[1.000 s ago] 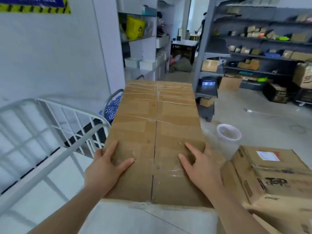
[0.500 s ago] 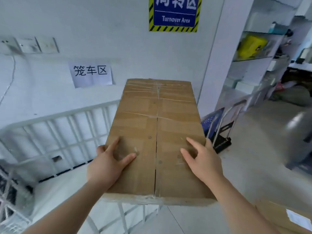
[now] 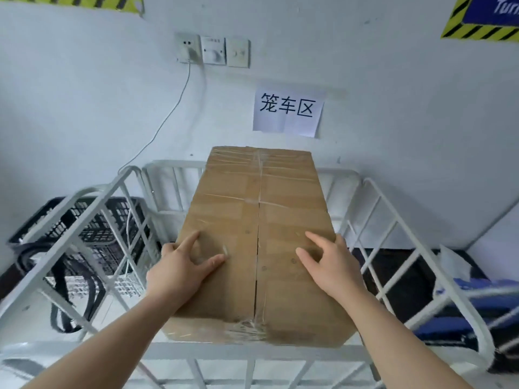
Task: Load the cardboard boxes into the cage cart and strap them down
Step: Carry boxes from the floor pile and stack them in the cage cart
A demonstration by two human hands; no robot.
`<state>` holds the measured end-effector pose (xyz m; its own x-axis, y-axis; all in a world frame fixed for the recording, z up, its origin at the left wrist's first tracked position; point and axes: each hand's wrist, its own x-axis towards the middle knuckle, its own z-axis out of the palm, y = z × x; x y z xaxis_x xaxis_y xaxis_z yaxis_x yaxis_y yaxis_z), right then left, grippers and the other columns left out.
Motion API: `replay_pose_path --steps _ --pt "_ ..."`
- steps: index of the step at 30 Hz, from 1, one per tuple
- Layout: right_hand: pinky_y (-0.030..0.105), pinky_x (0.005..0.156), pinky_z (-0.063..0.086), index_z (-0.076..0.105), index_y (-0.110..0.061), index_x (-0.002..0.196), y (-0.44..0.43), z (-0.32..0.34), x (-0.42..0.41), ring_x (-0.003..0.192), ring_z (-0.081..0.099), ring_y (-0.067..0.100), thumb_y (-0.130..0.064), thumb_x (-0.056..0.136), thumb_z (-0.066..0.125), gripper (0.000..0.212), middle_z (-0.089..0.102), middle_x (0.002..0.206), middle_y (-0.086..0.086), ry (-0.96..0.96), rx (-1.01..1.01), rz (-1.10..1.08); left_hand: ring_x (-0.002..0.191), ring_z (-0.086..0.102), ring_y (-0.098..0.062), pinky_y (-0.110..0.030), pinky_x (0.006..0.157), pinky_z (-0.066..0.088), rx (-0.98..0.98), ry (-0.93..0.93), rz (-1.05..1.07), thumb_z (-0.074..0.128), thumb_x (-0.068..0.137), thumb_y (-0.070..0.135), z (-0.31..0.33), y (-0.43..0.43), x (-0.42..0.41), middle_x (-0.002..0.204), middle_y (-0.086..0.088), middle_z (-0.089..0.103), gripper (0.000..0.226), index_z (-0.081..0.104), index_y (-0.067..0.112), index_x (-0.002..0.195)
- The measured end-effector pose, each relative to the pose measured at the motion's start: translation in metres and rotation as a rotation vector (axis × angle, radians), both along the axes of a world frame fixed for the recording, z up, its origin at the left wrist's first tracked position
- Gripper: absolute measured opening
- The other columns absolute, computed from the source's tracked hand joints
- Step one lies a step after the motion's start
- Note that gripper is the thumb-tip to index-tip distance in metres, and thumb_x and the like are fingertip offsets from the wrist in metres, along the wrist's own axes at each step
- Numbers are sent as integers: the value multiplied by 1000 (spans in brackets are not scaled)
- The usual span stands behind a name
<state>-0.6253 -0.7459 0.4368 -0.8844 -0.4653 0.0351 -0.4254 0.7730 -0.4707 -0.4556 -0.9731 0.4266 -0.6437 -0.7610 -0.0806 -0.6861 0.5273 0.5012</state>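
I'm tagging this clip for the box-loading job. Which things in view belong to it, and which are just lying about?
Job:
cardboard box
white cage cart
left hand and right hand, both gripping the box

Lying about:
black crate
paper sign
wall sockets
cable

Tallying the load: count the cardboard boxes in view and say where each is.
1. The long brown taped cardboard box is held by the left hand and right hand over the white wire cage cart. Others may be hidden beneath it.
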Motion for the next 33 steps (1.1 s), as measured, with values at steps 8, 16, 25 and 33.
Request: replay_pose_path --steps 8,16,25,33 --pt "32 85 46 44 -45 135 -99 -60 -35 111 56 24 -59 86 50 51 39 135 4 -137 53 153 93 63 -22 -28 59 44 32 -130 150 48 64 85 -53 -68 -4 135 -4 44 86 32 47 139" --pt "32 87 46 47 -44 133 -203 -142 -43 109 56 24 -59 85 51 50 40 133 2 -246 122 150 102 61 -22 -30 68 42 103 -229 175 52 66 82 -127 -165 -9 142 1 36 82 34 46 138" --pt "31 86 45 47 -45 132 -288 -258 -42 107 57 22 -60 84 51 51 42 126 0 -362 169 70 99 60 -20 -32 77 46 199 -339 126 49 61 87 -238 -269 -22 123 1 48 87 31 50 138" --pt "32 89 45 46 -44 133 -332 -367 -44 110 56 23 -60 85 50 51 40 133 4 -385 227 75 103 58 -20 -34 79 46 246 -405 126 50 63 86 -352 -316 -25 128 0 46 89 28 49 141"
